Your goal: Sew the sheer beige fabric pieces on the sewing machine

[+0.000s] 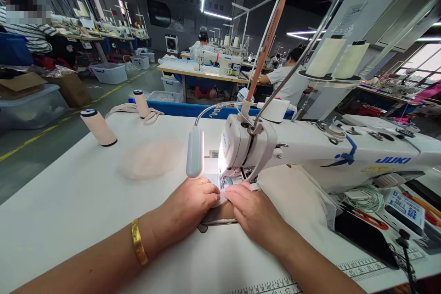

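Observation:
At the lit needle area of a white JUKI sewing machine (pixel 237 147), both my hands are on a small piece of pale fabric (pixel 221 201). My left hand (pixel 193 202), with a ring and a gold bracelet (pixel 138 242), has its thumb and fingers pressed together on the fabric's left side. From the right, my right hand (pixel 257 213) holds it with fingertips close to the presser foot (pixel 224 181). Fingers partly hide the fabric. Sheer beige fabric (pixel 296 193) spreads right of my right hand; whether it joins the held piece I cannot tell.
A gooseneck lamp (pixel 195 152) hangs just above my left hand. On the white table (pixel 86 220) are a blurred beige patch (pixel 149 158), two thread cones (pixel 99 128), a black phone-like slab (pixel 365 236) and a printed ruler (pixel 272 287). Co-workers sit farther back.

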Tool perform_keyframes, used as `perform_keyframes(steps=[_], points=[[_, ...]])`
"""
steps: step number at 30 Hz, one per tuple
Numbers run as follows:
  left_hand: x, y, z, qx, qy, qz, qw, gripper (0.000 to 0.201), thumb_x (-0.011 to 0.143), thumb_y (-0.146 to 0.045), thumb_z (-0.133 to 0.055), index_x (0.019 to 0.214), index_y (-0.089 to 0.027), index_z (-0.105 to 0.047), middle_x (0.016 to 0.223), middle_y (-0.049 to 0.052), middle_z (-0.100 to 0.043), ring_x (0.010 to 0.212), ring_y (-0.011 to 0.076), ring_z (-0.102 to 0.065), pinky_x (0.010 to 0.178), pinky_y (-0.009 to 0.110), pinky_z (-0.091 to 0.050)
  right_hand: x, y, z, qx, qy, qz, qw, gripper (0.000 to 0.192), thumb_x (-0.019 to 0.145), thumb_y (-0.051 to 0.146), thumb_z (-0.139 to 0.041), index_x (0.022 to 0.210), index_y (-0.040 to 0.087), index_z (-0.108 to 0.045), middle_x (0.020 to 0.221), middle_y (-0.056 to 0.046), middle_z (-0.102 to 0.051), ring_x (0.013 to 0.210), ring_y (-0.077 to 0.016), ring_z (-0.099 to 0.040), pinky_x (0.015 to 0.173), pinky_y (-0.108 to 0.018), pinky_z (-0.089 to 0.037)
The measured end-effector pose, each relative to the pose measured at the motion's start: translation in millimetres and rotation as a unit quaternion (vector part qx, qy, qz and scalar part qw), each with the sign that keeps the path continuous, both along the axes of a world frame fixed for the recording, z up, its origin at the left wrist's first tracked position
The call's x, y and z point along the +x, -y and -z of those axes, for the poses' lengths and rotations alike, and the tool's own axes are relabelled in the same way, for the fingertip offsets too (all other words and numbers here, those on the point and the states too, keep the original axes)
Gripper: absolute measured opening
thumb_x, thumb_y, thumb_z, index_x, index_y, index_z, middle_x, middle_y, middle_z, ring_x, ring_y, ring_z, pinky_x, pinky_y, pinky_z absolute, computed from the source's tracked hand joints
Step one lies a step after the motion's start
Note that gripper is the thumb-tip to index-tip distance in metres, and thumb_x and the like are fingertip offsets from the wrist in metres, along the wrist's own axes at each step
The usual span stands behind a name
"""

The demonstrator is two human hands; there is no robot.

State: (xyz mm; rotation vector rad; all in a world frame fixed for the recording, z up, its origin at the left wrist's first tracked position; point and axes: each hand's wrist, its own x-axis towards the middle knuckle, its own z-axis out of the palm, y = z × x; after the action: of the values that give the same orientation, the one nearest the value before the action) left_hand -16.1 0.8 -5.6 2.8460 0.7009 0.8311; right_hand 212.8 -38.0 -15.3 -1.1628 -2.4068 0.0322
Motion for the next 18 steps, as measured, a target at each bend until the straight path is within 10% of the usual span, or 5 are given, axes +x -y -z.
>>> perform_keyframes(steps=[18], points=[[1.9,-9.0,1.8,0.022,-0.05,-0.04,0.998,0.031,0.101,-0.01,-0.044,0.089,-0.018,-0.072,0.099,0.004,-0.077,0.088,0.0213,-0.068,0.082,0.036,-0.051,0.7,-6.3,6.4,0.009,-0.009,0.044,0.999,0.041,0.092,0.003,-0.045,0.118,0.026,-0.067,0.104,-0.007,-0.072,0.088,-0.0241,-0.065,0.068,-0.033,-0.05]])
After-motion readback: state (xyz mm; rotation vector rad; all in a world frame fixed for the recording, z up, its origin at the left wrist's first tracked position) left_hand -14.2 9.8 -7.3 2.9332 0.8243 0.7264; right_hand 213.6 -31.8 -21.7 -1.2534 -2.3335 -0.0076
